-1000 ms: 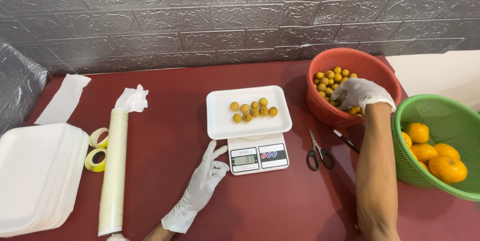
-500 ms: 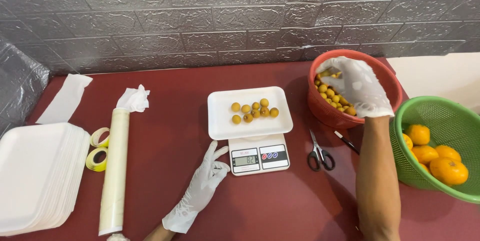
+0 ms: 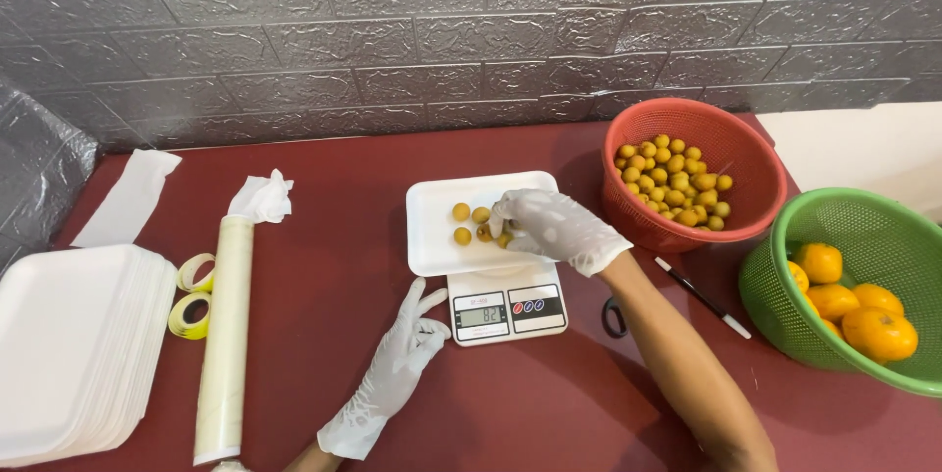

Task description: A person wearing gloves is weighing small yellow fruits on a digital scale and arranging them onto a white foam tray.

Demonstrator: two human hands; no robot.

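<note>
Head view – right hand (image 3: 554, 227) over tray (image 3: 437, 236), fruits (image 3: 461, 212)

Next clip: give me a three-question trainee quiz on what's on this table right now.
1. True or false: the right hand is over the white tray on the scale.
2. Which basket holds the large oranges? A red basket B green basket
3. What does the left hand rest on?

Key: 1 true. 2 B. 3 The red table, flat, beside the scale.
</note>
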